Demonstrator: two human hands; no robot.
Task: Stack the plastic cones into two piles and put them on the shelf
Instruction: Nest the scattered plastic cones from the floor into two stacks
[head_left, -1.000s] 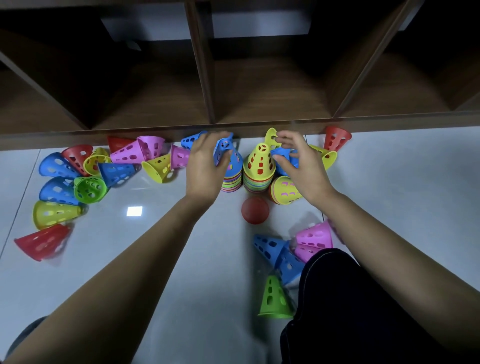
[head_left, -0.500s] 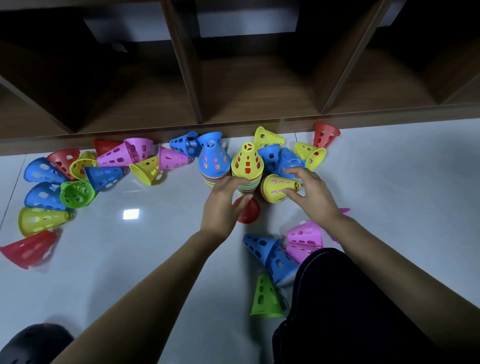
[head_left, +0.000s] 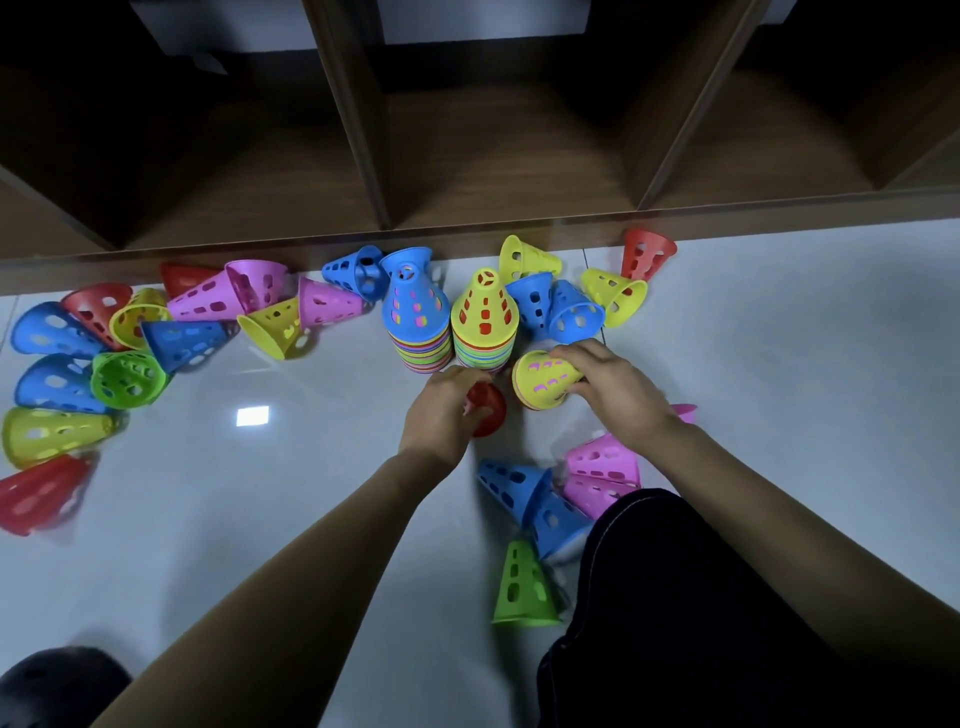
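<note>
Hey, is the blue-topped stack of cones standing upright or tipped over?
Upright. The blue-topped stack stands on its wide base on the floor, narrow tip up, right beside the yellow-topped stack.

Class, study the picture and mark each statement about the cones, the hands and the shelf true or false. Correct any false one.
1. A blue-topped stack and a yellow-topped stack stand side by side. True.
2. Both stacks are inside the shelf. False: they stand on the floor in front of it.
3. The right hand holds a yellow cone lying on its side. True.
4. The left hand grips a green cone. False: it grips a red cone; the upright green cone stands untouched.
</note>
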